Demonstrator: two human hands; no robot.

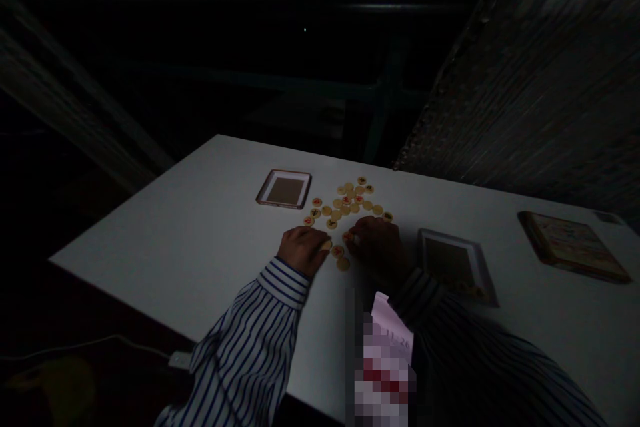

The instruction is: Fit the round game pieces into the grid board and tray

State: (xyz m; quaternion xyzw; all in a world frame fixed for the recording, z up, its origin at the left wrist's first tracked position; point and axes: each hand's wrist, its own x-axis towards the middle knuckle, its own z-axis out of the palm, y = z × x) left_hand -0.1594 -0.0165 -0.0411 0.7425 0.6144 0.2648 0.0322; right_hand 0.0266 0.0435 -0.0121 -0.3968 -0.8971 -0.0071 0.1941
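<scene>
Round wooden Chinese chess pieces (345,209) lie scattered on the white table (165,233), some with red or black characters up and others blank side up. My left hand (303,248) rests at the near left of the scatter, its thumb and fingers closed around a pale piece (327,245). Across from it, my right hand (377,243) is closed too, pinching a piece with a red character (348,237). Between the hands lie a red-marked piece (338,251) and a blank one (343,264). Shadow hides part of my right fingers.
A shallow square tray (283,189) stands behind my left hand. Beside my right forearm is another tray (479,260) with several pieces along its near side. A flat patterned box (575,245) lies far right. A lit phone screen (393,330) shows below my right wrist.
</scene>
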